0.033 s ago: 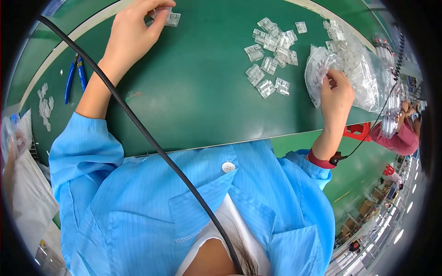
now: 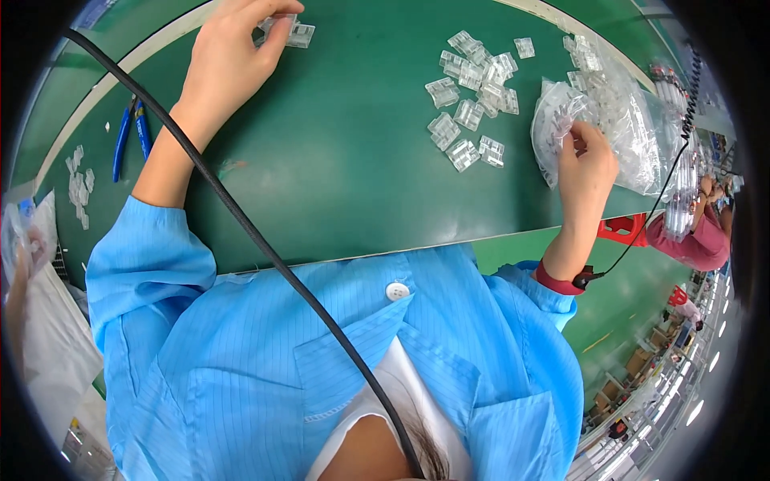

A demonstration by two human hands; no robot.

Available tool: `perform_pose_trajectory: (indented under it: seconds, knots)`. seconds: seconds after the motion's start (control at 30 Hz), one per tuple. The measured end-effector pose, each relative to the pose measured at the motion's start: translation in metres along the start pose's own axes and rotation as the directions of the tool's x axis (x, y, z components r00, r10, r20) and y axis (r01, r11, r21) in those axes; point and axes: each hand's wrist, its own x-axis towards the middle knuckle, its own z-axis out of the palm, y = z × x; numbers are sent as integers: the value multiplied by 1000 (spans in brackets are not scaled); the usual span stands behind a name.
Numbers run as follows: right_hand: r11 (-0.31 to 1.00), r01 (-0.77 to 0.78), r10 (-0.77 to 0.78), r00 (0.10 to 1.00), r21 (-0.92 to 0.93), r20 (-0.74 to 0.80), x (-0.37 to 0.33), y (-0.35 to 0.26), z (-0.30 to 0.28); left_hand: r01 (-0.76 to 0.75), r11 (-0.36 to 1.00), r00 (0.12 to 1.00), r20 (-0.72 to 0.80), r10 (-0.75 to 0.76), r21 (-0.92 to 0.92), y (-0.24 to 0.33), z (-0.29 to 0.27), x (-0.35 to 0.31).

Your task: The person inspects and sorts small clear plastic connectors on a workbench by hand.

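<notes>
At the far left of the green table, my left hand (image 2: 233,60) is closed, thumb and fingers pinching a clear plastic part that they partly cover. Another clear plastic part (image 2: 301,35) lies right beside the fingertips. Over on the right, my right hand (image 2: 588,163) is closed in a pinch at the mouth of a clear plastic bag (image 2: 634,144). Whatever sits between its fingertips is too hidden to name. Left of the bag, several clear plastic parts (image 2: 469,114) lie in a loose pile. A red band (image 2: 557,278) with a cord circles my right wrist.
Blue-handled pliers (image 2: 122,144) lie beside my left forearm, with small clear pieces (image 2: 78,186) further left. A black cable (image 2: 241,212) crosses the view diagonally. Beyond the right table edge are a red stool (image 2: 623,230) and another person's red sleeve (image 2: 696,240).
</notes>
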Motion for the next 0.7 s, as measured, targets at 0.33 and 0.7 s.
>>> perform_pose_trajectory:
  seconds: [0.33,0.7]
  knots:
    - [942,-184,207,977,281,-57,5,-21,-2,-103,984,875,457,158,-142,74,70,42]
    - [743,-177,291,954,646,-74,-13,-18,-7,224,852,923,383,-30,-473,76,25,31]
